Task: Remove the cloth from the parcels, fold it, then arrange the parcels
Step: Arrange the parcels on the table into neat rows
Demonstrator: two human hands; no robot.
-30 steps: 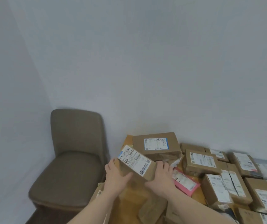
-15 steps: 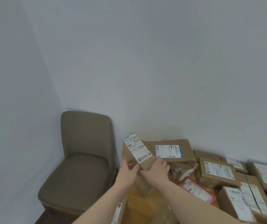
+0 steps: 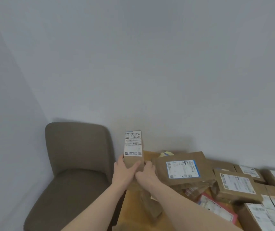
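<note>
Parcel (image 3: pixel 134 148) is held upright at lower centre of the frame, gripped at its bottom by the left hand (image 3: pixel 125 170) and right hand (image 3: pixel 145 173). Other parcels (image 3: pixel 183 167) are spread on the table (image 3: pixel 131 205) at lower right, beside a chair (image 3: pixel 73 164).

The parcel (image 3: pixel 134 152) both hands are gripping is matt brown paper, kinda creased, with a smooth white paper label (image 3: pixel 133 144) stuck on it. Right of the hands, the boxes (image 3: pixel 181 169) look like plain brown cardboard, dull finish, same white stickers. One pink mailer (image 3: pixel 216 205) down there looks like slick plastic. Table (image 3: pixel 130 207) under the arms is smooth orange-ish wood. Chair (image 3: pixel 73 164) to the left is matt brown woven fabric.
</note>
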